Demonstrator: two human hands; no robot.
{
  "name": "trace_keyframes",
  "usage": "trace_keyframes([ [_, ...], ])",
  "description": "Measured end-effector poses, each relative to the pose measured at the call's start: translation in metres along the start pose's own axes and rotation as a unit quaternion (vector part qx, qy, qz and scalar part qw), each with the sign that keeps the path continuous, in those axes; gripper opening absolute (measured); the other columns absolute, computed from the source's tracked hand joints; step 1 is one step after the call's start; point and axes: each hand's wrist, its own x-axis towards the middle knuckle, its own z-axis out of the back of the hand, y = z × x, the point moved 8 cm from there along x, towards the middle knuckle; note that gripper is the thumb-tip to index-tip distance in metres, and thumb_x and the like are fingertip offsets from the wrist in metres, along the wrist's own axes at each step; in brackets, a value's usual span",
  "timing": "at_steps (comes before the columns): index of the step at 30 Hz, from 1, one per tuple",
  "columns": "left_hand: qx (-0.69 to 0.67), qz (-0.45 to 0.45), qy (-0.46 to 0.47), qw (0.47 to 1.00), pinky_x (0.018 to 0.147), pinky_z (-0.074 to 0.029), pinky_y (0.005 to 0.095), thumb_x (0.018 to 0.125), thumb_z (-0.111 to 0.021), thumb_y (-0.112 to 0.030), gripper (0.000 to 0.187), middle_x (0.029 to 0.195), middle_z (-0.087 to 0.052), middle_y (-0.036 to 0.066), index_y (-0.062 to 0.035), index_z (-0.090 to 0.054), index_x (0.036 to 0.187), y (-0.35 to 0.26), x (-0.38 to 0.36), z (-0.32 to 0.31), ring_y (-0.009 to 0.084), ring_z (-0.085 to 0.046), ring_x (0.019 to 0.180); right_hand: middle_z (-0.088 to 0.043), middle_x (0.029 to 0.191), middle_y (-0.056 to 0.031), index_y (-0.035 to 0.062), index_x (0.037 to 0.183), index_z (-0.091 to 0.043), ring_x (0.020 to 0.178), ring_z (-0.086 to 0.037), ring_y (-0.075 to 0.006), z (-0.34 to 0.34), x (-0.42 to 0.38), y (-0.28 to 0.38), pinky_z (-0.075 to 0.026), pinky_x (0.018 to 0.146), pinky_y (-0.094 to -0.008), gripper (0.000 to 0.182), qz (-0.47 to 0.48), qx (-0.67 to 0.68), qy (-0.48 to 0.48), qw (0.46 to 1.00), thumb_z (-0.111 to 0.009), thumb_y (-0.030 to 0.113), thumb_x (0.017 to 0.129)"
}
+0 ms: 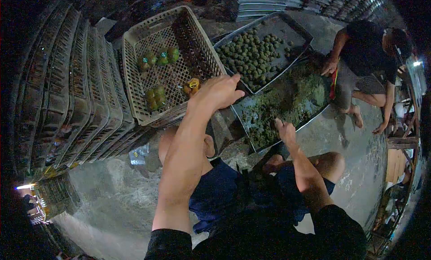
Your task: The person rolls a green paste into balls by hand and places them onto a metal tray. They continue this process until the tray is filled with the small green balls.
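Note:
My left hand (219, 92) is above the right rim of a plastic crate (130, 75), near the corner of a tray of small round balls (253, 53). Its thumb and forefinger stand apart, and nothing shows between them. My right hand (287, 133) is low over a second metal tray (314, 117) spread with crumbly green-brown material (274, 109). Its fingers are curled, the thumb is raised, and whatever they hold is hidden. Inside the crate lie green bundles (156, 98), some with small blue labels, and a yellow-orange roll (194, 84).
Tall stacked crates (76, 89) stand along the left. Another person (359, 57) crouches at the far right, one hand (330, 66) near the tray's far end. A small clear packet (138, 156) lies on the concrete floor (112, 188). Shelving (402, 143) lines the right edge.

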Motion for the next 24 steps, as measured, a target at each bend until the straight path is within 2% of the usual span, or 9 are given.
trace_keyframes([
  [2, -0.002, -0.002, -0.003, 1.000, 0.105, -0.038, 0.0431, 0.090, -0.055, -0.038, 0.058, 0.137, -0.049, 0.018, -0.0057, -0.043, 0.138, 0.001, 0.002, -0.002, 0.0339, -0.046, 0.127, -0.067, 0.075, -0.0116, 0.0021, 0.089, -0.067, 0.075, -0.068, -0.0202, 0.006, -0.003, 0.000, -0.051, 0.067, -0.0421, 0.045, -0.004, -0.002, 0.013, 1.000, -0.054, 0.046, 0.092],
  [4, -0.004, -0.004, -0.006, 1.000, 0.105, -0.038, 0.0438, 0.090, -0.056, -0.038, 0.058, 0.138, -0.048, 0.017, -0.0065, -0.043, 0.138, 0.002, 0.005, -0.005, 0.0338, -0.046, 0.127, -0.068, 0.085, -0.0053, 0.0087, 0.093, -0.066, 0.077, -0.066, -0.0151, -0.015, -0.013, -0.007, -0.050, 0.060, -0.0345, 0.035, -0.106, 0.380, 0.172, 0.903, -0.058, 0.043, 0.091],
  [5, -0.004, -0.009, -0.007, 1.000, 0.105, -0.038, 0.0443, 0.090, -0.056, -0.038, 0.058, 0.138, -0.048, 0.017, -0.0069, -0.044, 0.138, 0.002, 0.006, -0.005, 0.0340, -0.046, 0.127, -0.068, 0.085, -0.0053, 0.0087, 0.093, -0.066, 0.077, -0.066, -0.0151, -0.010, -0.016, -0.006, -0.050, 0.060, -0.0345, 0.035, -0.106, 0.380, 0.172, 0.903, -0.058, 0.043, 0.091],
  [10, 0.002, -0.002, 0.003, 1.000, 0.105, -0.038, 0.0439, 0.090, -0.056, -0.038, 0.058, 0.136, -0.050, 0.018, -0.0060, -0.044, 0.137, -0.005, 0.006, -0.004, 0.0350, -0.047, 0.126, -0.056, 0.071, 0.0028, 0.0127, 0.081, -0.061, 0.054, -0.048, -0.0078, 0.001, -0.027, -0.001, -0.034, 0.041, -0.0219, 0.022, -0.200, 0.667, 0.075, 0.714, -0.065, 0.033, 0.090],
  [11, 0.001, -0.008, 0.000, 1.000, 0.105, -0.038, 0.0435, 0.090, -0.056, -0.038, 0.058, 0.136, -0.050, 0.019, -0.0049, -0.044, 0.137, -0.007, 0.008, -0.006, 0.0351, -0.047, 0.126, -0.056, 0.071, 0.0028, 0.0127, 0.081, -0.061, 0.054, -0.048, -0.0078, -0.002, -0.026, 0.002, -0.034, 0.041, -0.0219, 0.022, -0.201, 0.668, 0.073, 0.713, -0.065, 0.033, 0.090],
  [13, 0.003, -0.015, -0.002, 1.000, 0.105, -0.038, 0.0431, 0.090, -0.056, -0.037, 0.058, 0.135, -0.050, 0.019, -0.0038, -0.044, 0.136, -0.008, 0.010, -0.007, 0.0353, -0.047, 0.126, -0.051, 0.064, 0.0025, 0.0120, 0.072, -0.056, 0.045, -0.041, -0.0082, -0.005, -0.022, 0.004, -0.029, 0.037, -0.0251, 0.032, -0.205, 0.537, 0.081, 0.815, -0.062, 0.036, 0.091],
  [18, 0.014, -0.016, 0.024, 0.999, 0.104, -0.038, 0.0426, 0.091, -0.056, -0.035, 0.057, 0.134, -0.050, 0.021, -0.0029, -0.044, 0.136, -0.010, 0.013, -0.014, 0.0348, -0.047, 0.125, -0.048, 0.060, 0.0008, 0.0107, 0.067, -0.048, 0.042, -0.039, -0.0101, -0.014, -0.008, -0.008, -0.027, 0.039, -0.0296, 0.041, -0.183, 0.509, 0.028, 0.841, -0.060, 0.041, 0.092],
  [20, 0.005, -0.036, -0.011, 0.999, 0.098, -0.042, 0.0448, 0.090, -0.057, -0.032, 0.048, 0.121, -0.056, 0.022, -0.0003, -0.049, 0.126, -0.008, 0.015, -0.015, 0.0369, -0.053, 0.116, -0.054, 0.067, -0.0005, 0.0094, 0.076, -0.055, 0.052, -0.047, -0.0118, -0.008, -0.011, 0.003, -0.035, 0.044, -0.0295, 0.033, -0.159, 0.473, 0.095, 0.862, -0.058, 0.037, 0.094],
  [24, -0.004, -0.074, -0.073, 0.995, 0.090, -0.046, 0.0480, 0.089, -0.058, -0.029, 0.040, 0.108, -0.063, 0.023, 0.0023, -0.054, 0.114, -0.006, 0.017, -0.012, 0.0394, -0.058, 0.105, -0.061, 0.089, -0.0022, 0.0095, 0.099, -0.060, 0.074, -0.058, -0.0110, 0.038, -0.036, 0.032, -0.046, 0.059, -0.0242, 0.024, -0.140, 0.645, 0.079, 0.747, -0.055, 0.032, 0.096],
])
